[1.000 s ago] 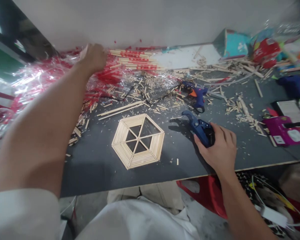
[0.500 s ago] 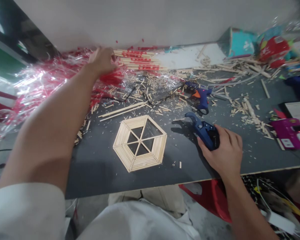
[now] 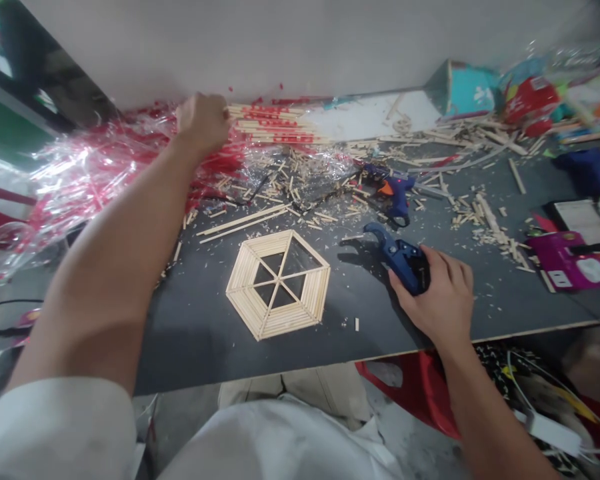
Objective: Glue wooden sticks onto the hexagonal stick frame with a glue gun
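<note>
Head view: I see the right hand (image 3: 443, 297) wrapped around the handles of a blue hand cutter (image 3: 400, 257), its hooked end pointing left over the bench (image 3: 190, 353). The left hand (image 3: 203, 123) is stretched to the far left, beside the left ends of the red-wrapped stick bundles (image 3: 280, 123); its fingers look curled, but I cannot tell from here whether they grip anything. Crumpled red and clear plastic wrap (image 3: 90, 167) spreads left of that arm and under it.

Between the two arms, near the middle of the bench, I have the hexagonal stick frame (image 3: 278, 279) lying flat, its spokes meeting at the centre. Two long loose sticks (image 3: 245, 223) lie just beyond it, and one short offcut (image 3: 357, 325) sits to its right. Farther back, I make out a blue glue gun (image 3: 399, 193) with an orange trigger among scattered wooden scraps (image 3: 290, 180).
</note>
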Motion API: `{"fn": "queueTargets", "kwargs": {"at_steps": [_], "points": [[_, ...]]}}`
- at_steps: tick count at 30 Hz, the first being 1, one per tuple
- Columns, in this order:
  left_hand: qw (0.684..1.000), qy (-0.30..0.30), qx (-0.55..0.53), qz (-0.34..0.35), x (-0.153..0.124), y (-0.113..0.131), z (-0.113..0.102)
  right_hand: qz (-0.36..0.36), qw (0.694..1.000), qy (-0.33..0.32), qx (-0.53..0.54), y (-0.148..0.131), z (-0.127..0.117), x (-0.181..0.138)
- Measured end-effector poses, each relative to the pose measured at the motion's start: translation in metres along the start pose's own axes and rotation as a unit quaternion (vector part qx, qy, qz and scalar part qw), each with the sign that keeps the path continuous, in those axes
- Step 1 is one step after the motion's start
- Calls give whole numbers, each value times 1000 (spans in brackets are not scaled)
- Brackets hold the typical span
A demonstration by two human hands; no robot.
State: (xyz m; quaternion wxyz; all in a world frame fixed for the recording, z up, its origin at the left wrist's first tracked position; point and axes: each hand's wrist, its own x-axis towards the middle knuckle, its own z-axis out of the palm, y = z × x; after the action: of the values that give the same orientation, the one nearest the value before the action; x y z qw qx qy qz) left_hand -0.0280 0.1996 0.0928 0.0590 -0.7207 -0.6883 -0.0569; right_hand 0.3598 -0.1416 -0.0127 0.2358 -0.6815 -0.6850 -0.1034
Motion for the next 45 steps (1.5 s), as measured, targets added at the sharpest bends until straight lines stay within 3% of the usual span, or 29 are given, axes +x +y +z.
{"fn": "queueTargets", "kwargs": {"at_steps": [2, 4, 7, 12, 17, 22, 29, 33, 40, 43, 45], "points": [[999, 29, -23, -21, -15, 8, -21, 3, 1000, 0, 1, 1, 1, -1], [998, 57, -40, 0, -38, 18, -39, 10, 1000, -6, 4, 1, 2, -1], [996, 57, -65, 29, -88, 31, -51, 13, 1000, -12, 9, 2, 3, -1], [995, -10, -70, 70, -181, 23, -34, 9, 1000, -19, 16, 3, 5, 0], [994, -62, -46, 71, -234, -5, -16, 15, 999, -29, 19, 0, 5, 1], [997, -63, -15, 50, -253, -15, -9, 8, 999, -38, 6, -2, 6, 2], [996, -80, -8, 38, -262, -10, -8, -11, 999, -30, 4, 3, 3, 4], [994, -63, -36, 83, -267, -3, -8, -13, 999, -16, -31, 18, -8, -7], [980, -113, -53, 155, -271, 15, -3, 21, 998, -34, -43, 57, -16, -18], [979, -127, -43, 155, -271, 18, -2, 13, 997, -52, -58, 53, -19, -10], [979, -124, -46, 154, -270, 17, -1, -17, 998, -48, -43, 36, -23, 1]]}}
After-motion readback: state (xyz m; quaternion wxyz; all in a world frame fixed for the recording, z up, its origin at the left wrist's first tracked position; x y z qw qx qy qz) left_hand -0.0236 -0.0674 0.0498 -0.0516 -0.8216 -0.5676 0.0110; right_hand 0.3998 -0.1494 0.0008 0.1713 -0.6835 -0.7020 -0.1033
